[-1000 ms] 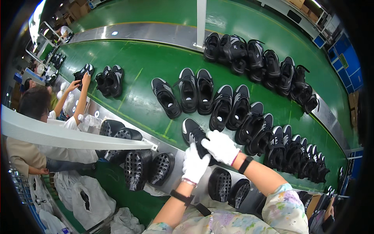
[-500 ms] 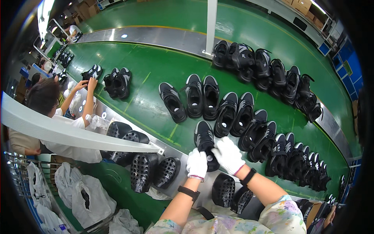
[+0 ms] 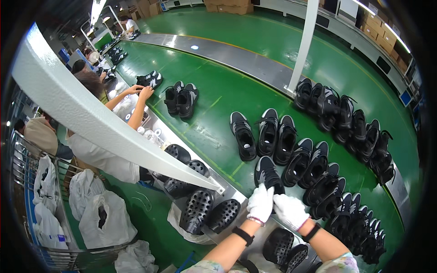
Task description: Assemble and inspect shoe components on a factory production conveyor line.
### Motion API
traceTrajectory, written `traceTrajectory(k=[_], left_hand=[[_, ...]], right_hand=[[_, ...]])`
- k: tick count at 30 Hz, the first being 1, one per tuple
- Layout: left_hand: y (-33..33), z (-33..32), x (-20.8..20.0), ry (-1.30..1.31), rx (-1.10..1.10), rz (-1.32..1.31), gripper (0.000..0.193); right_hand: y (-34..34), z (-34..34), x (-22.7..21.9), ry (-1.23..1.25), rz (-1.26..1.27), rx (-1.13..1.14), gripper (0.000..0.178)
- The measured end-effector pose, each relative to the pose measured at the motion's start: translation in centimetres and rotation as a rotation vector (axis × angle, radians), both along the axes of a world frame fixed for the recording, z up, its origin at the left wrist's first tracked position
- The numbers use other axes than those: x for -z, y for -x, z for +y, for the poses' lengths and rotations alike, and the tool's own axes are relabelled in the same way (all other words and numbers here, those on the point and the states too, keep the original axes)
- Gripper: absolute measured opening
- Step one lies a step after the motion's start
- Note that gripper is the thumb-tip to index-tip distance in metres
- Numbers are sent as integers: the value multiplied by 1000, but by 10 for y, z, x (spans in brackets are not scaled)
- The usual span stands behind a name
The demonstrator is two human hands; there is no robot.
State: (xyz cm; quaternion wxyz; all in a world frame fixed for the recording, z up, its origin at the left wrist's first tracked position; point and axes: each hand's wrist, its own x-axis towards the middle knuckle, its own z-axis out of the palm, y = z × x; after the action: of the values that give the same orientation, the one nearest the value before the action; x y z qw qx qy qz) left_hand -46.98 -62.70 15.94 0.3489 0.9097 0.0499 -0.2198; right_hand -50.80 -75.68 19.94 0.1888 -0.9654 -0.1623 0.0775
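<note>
A black and grey sneaker (image 3: pixel 268 174) lies in front of me on the green belt, its toe pointing away. My left hand (image 3: pixel 261 203), in a white glove, is closed at the left of the shoe's opening. Close beside it, my right hand (image 3: pixel 290 211), gloved too, is curled at the shoe's heel on the right. The gloves cover the shoe's back part, and the fingertips are hard to make out. A single sneaker (image 3: pixel 243 137) and a pair (image 3: pixel 268 132) stand just beyond, with more pairs (image 3: pixel 298 163) to the right.
Black studded shoe forms (image 3: pixel 197 211) lie on the metal edge at my left, others (image 3: pixel 278 245) right before me. A white post (image 3: pixel 114 136) slants across the left. A co-worker's hands (image 3: pixel 144 92) touch another sneaker. White bags (image 3: pixel 107 220) fill a wire cart. More shoes (image 3: pixel 346 116) line the far edge.
The view has swung, so the scene sits further right and lower. My right hand has come in closer to my left at the sneaker's heel.
</note>
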Motion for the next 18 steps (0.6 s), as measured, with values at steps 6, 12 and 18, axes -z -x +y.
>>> traceTrajectory(k=[6, 12, 18], left_hand=[[61, 37, -58, 559, -170, -558, 56], [77, 64, -43, 466, -45, -580, 52], [85, 75, -23, 349, -49, -481, 40]], right_hand=[[-61, 9, -98, -249, -184, 52, 19], [-170, 112, -16, -345, -346, -36, 24], [-208, 160, 55, -169, 73, 183, 23]])
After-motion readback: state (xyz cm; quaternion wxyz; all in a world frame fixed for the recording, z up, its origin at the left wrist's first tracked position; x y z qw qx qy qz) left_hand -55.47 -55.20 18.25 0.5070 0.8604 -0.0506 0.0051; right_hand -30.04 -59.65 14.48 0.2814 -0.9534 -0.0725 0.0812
